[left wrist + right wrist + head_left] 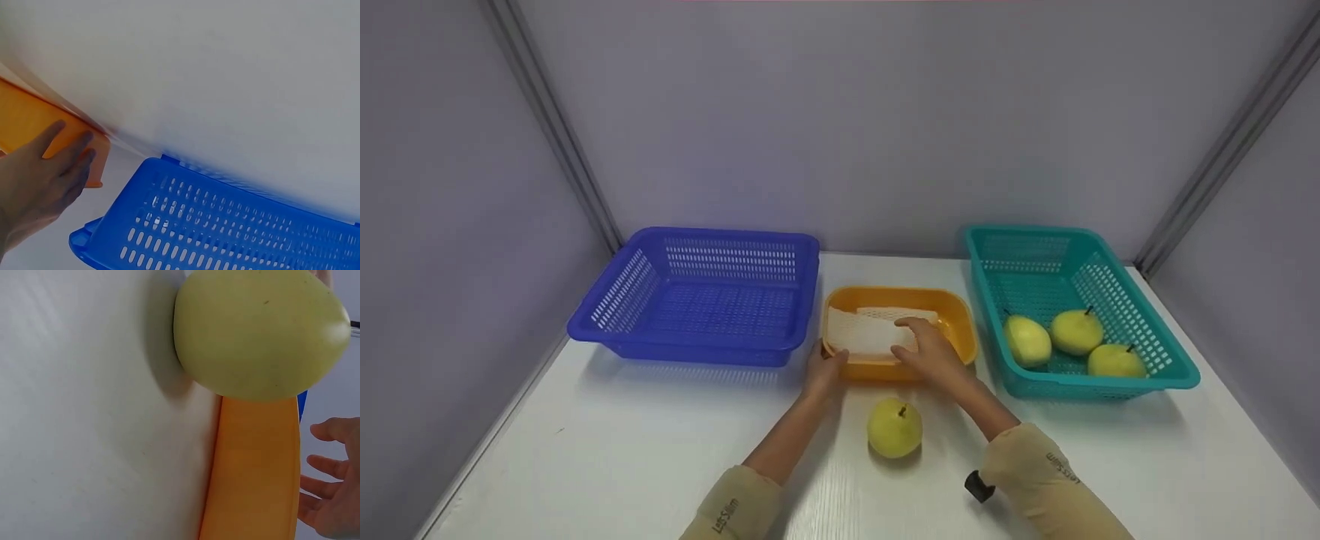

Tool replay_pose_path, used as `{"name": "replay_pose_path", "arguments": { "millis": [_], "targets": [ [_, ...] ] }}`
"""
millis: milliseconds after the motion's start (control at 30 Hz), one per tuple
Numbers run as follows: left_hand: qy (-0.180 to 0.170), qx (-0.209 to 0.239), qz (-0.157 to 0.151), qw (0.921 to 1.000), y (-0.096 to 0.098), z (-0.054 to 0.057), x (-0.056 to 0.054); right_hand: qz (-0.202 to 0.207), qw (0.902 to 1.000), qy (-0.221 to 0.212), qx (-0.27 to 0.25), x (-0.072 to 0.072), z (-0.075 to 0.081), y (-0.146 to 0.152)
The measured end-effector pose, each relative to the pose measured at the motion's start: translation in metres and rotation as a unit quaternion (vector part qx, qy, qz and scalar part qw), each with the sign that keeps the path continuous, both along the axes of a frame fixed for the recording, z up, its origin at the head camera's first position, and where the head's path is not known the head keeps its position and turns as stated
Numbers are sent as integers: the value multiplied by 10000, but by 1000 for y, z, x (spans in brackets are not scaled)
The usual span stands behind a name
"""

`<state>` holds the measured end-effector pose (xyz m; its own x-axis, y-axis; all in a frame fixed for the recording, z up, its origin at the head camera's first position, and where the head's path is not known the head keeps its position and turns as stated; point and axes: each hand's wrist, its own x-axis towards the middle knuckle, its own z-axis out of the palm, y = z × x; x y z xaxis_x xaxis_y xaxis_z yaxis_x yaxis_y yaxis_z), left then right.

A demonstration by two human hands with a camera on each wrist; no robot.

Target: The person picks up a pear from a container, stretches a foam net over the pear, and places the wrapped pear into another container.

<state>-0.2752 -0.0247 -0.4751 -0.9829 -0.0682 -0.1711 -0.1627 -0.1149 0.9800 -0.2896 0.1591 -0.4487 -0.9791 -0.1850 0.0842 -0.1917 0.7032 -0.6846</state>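
An orange basin (pixel 911 370) stands mid-table, holding white foam fruit nets (pixel 874 334). My left hand (pixel 823 370) grips the basin's front left corner, thumb at the rim. In the left wrist view its fingers (pixel 72 152) lie along the outer wall. Over the basin reaches my right hand (pixel 934 356), its fingers spread above the nets. The right wrist view shows that hand (pixel 337 481) past the rim, fingers apart, with nothing between them. One yellow-green pear (pixel 895 428) rests on the table in front of the basin, between the forearms.
A blue slotted basket (pixel 690 351) stands left of the basin. On the right, a teal basket (pixel 1099 382) contains a pear (pixel 1026 342) and two more like it. Grey panels (pixel 885 135) enclose the white table (pixel 622 450) at the back and sides.
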Motion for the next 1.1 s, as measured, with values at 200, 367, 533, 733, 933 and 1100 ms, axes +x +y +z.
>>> {"name": "replay_pose_path", "arguments": {
  "millis": [200,367,533,733,933,1100],
  "targets": [
    [-76,163,53,9998,2,2,-1,90,9988,-314,361,-7,-5,-7],
    [79,309,66,9995,3,-11,-5,-65,9979,-480,430,-9,-12,-5],
    [373,152,43,9992,-1,-82,-49,28,9983,-128,570,-16,-17,-1],
    [264,67,44,9996,0,-103,-65,-199,9996,19,218,-21,-18,-1],
    [200,175,60,9996,1,-55,-32,-396,9981,378,-297,-20,-19,1],
    [-146,14,157,9998,5,-11,-8,-632,9929,725,-695,-19,-15,6]
  ]
}}
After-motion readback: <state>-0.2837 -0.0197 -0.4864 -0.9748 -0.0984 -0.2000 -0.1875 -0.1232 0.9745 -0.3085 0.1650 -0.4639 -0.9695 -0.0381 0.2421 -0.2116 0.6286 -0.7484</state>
